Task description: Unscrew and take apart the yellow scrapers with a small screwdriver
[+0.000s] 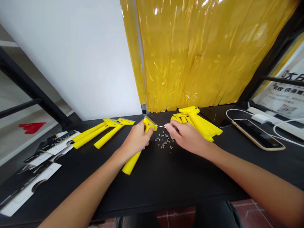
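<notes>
My left hand (137,136) is closed around the neck of a yellow scraper (132,163), its handle slanting down toward me and its head tipped up. In my right hand (185,134) is a thin screwdriver (159,126), its metal shaft pointing left with the tip at the scraper's head. My fingers hide most of the screwdriver's handle. Loose small screws and nuts (163,141) lie scattered on the black table between my hands. More yellow scrapers (108,129) rest left of my left hand, and a pile of yellow scraper parts (199,122) lies behind my right hand.
Black-and-white card boxes (47,158) are stacked at the left. A phone (258,133) with white cables (280,126) lies at the right, near a dark flat device (215,115). Yellow plastic sheeting (190,63) and a white panel (78,57) stand behind the black table (166,177).
</notes>
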Action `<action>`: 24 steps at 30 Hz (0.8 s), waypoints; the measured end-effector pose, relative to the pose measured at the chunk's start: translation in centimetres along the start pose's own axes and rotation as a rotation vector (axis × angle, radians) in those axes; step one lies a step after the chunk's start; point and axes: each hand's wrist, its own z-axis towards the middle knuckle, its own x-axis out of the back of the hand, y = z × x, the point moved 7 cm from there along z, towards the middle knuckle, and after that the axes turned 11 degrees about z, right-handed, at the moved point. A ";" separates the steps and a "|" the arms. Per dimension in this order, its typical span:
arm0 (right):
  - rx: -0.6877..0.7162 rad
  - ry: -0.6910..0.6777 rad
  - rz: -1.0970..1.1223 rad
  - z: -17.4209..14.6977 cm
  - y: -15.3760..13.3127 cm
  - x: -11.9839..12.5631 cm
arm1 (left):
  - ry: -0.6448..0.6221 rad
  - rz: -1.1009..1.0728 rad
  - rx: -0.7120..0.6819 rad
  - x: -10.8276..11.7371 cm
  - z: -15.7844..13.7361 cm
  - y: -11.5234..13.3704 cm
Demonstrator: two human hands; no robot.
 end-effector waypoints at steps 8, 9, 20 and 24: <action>0.017 -0.009 0.003 0.5 0.9 -0.3 | 0.067 -0.063 -0.093 0.5 -0.4 0.7; 0.017 -0.008 0.009 0.5 1.0 -0.4 | 0.066 -0.068 -0.090 0.5 -0.4 0.6; 0.165 0.146 0.191 -0.2 -0.9 0.7 | 0.052 -0.058 -0.143 0.1 -0.3 0.8; 0.260 0.247 0.211 -0.4 -1.4 1.3 | -0.028 -0.121 -0.077 -1.1 -0.2 0.4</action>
